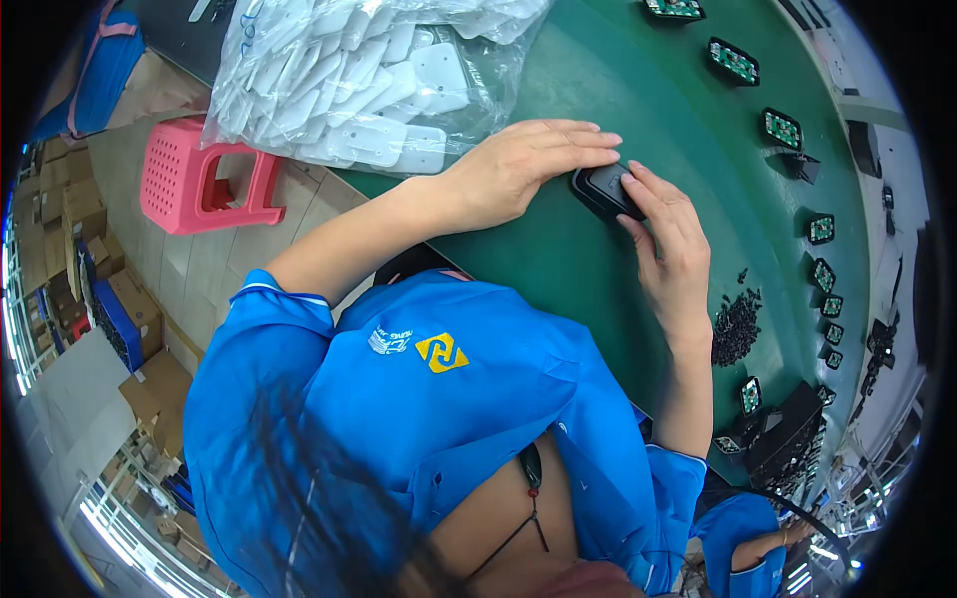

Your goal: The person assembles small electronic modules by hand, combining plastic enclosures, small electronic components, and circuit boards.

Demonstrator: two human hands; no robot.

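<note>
Head view: 2 bare hands work above a green tabletop (598,289), inward from its near edge. The black housing (604,189), a small block with rounded corners, lies between the hands, on the part of the tabletop between the near edge and the far edge.

Left hand (543,159): fingers extended and pressed together, fingertips at the side of the housing facing away from the near edge. Its thumb is hidden; whether the fingertips touch the housing or stop just beside it cannot be told.

Right hand (673,229): thumb and fingers pinch the right end of the housing, with a fingertip on its top face and the thumb at its lower corner.

Surroundings: a clear plastic bag (493,95) filled with white plates (439,78) covers the left part of the near edge. A pile of small black parts (736,329) lies beside the right forearm, toward the right end of the tabletop. Black housings with green circuit boards (734,62) stand spaced in a row along the far edge. On the floor, outside the near edge, stands a pink stool (179,177). Beyond the right end, a co-worker's blue sleeve (738,528) is visible
</note>
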